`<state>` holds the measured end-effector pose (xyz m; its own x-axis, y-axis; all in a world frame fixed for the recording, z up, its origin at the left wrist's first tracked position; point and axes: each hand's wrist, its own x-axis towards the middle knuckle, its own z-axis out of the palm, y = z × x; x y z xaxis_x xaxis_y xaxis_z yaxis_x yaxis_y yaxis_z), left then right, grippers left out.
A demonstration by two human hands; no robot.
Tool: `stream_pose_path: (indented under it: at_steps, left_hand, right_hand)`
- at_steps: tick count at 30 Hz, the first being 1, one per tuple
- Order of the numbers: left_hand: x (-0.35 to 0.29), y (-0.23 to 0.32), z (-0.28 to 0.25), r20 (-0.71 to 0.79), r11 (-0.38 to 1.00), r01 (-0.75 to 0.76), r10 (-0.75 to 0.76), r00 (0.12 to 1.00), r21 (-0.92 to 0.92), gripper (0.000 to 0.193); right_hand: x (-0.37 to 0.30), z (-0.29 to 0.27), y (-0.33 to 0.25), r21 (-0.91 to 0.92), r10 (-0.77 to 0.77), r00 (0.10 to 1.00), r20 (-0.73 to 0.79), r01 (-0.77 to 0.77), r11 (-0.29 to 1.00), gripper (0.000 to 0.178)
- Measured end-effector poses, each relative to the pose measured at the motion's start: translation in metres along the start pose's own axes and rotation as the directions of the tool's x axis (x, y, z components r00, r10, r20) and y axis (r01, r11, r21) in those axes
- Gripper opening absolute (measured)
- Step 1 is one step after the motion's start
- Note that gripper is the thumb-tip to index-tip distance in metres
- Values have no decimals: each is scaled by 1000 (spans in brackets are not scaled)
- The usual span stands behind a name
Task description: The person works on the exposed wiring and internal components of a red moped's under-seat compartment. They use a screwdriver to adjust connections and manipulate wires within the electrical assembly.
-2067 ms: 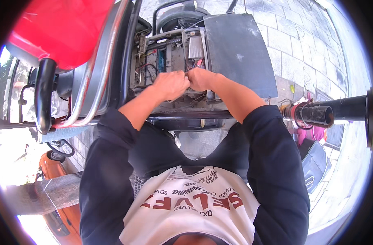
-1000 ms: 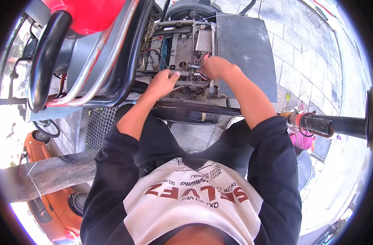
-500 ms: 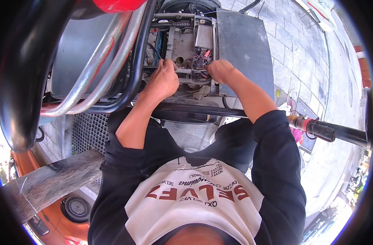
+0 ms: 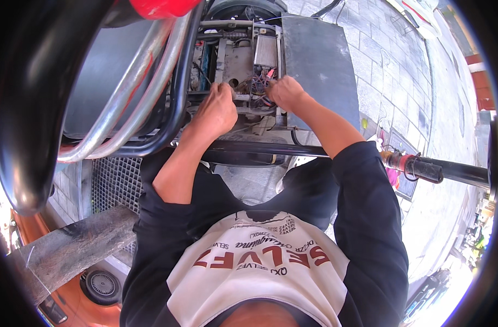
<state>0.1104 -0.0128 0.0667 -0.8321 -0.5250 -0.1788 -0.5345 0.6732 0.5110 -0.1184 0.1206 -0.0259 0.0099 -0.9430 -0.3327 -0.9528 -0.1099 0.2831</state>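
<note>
Ahead of me lies an open metal frame point(image 4: 222, 62) of a vehicle, with a tangle of thin wires point(image 4: 258, 84) in its right side. My right hand point(image 4: 285, 94) is closed, with its fingertips against the right edge of these wires; what it pinches is hidden. Over the near crossbar, left of the wires, my left hand point(image 4: 219, 107) is closed too, its fingertips turned away from view. A pinkish-red connector point(image 4: 270, 73) stands out among the wires. Beyond them sits a silver finned box point(image 4: 266, 51). A blue battery-like block point(image 4: 206, 57) lies in the frame's left side.
A dark flat panel point(image 4: 322, 68) adjoins the frame on the right. Curved metal tubes point(image 4: 123, 92) and a black bar rise close on my left. A black horizontal pole point(image 4: 260, 149) crosses below my forearms. A wooden plank point(image 4: 77, 245) lies at lower left, near an orange car point(image 4: 82, 297).
The view has shifted slightly. My right hand has moved a little left, over the wires' edge. My left hand stays at the crossbar, still closed.
</note>
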Motion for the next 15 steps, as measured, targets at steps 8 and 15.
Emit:
stream_pose_path:
  at_steps: [8, 15]
  left_hand:
    - [-2, 8, -3, 28, 1000, -6, 6, 1000, -3, 27]
    - [8, 0, 9, 31, 999, -36, 36, 999, -2, 28]
  right_hand:
    - [23, 15, 3, -376, -176, 979, -103, 126, 918, 22]
    - [17, 16, 6, -189, -184, 983, 20, 184, 965, 24]
